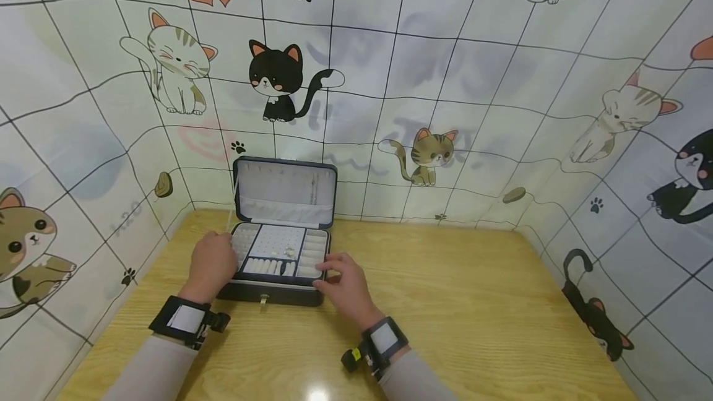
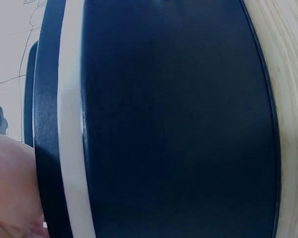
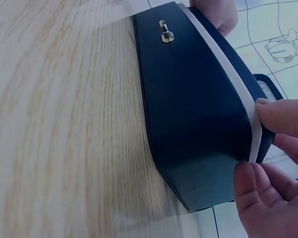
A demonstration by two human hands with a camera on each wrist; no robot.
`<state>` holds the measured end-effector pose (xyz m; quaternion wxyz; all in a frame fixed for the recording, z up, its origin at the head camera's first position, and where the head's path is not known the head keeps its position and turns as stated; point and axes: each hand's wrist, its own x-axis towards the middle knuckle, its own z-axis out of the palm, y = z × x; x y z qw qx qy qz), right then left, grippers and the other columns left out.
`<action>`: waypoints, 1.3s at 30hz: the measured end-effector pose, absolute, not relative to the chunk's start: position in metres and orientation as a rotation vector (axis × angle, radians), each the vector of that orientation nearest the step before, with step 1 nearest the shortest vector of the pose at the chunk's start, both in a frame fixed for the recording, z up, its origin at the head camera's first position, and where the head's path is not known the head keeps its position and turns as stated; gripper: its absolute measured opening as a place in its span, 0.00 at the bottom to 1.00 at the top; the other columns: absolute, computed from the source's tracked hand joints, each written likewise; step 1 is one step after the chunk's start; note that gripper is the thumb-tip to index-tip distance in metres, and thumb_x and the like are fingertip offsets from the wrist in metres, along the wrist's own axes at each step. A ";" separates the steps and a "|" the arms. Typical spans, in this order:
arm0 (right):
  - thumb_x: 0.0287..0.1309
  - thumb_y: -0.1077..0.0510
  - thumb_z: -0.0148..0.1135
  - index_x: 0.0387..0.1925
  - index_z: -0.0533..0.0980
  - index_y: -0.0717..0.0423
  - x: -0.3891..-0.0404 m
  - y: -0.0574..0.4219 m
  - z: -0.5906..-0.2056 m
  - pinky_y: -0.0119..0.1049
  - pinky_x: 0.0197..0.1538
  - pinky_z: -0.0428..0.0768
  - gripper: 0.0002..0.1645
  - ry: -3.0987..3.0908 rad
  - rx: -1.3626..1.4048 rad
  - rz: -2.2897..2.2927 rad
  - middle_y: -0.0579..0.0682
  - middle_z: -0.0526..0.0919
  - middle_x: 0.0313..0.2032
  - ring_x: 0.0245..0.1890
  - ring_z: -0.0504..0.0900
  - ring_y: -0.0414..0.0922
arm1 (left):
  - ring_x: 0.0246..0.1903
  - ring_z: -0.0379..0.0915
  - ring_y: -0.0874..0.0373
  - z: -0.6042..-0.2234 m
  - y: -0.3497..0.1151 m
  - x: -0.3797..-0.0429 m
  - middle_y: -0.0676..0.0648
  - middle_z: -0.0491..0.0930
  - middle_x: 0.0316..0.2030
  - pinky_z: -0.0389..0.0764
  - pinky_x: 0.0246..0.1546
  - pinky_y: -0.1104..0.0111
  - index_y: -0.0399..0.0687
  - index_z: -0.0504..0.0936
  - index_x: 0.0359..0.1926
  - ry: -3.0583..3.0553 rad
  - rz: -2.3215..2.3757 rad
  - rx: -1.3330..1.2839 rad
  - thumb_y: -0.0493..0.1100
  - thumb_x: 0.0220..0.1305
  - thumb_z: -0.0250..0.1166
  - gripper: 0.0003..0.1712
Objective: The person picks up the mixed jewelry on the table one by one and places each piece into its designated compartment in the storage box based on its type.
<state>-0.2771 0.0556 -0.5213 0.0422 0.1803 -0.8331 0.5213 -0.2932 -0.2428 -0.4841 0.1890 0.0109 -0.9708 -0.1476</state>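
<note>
A dark jewelry box [image 1: 239,293] stands with its lid [image 1: 285,185] raised against the patterned backdrop. Its upper tray [image 1: 278,241] has pale compartments, a dotted panel and ring rolls, with small shiny pieces near the middle. A white band [image 3: 238,84] shows between tray and box body. My left hand [image 1: 210,265] grips the tray's left side, its fingertips hidden in the left wrist view. At the front right corner, my right hand [image 1: 346,286] grips the tray, its thumb and fingers [image 3: 246,186] on two sides of that corner in the right wrist view.
The box sits toward the left of a wood-grain table [image 1: 445,308]. A cloth backdrop [image 1: 367,67] with cat drawings rises behind and at both sides. A brass clasp [image 1: 264,299] is on the box's front, and a thin chain [image 1: 314,189] hangs inside the lid.
</note>
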 end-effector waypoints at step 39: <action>0.59 0.61 0.72 0.42 0.88 0.54 -0.275 0.048 -0.526 0.33 0.49 0.87 0.09 -2.534 0.496 1.508 0.52 0.79 0.62 0.47 0.87 0.47 | 0.30 0.73 0.40 -0.490 -0.236 -0.295 0.31 0.74 0.30 0.75 0.26 0.52 0.20 0.84 0.33 -2.745 -0.288 0.024 0.27 0.60 0.64 0.07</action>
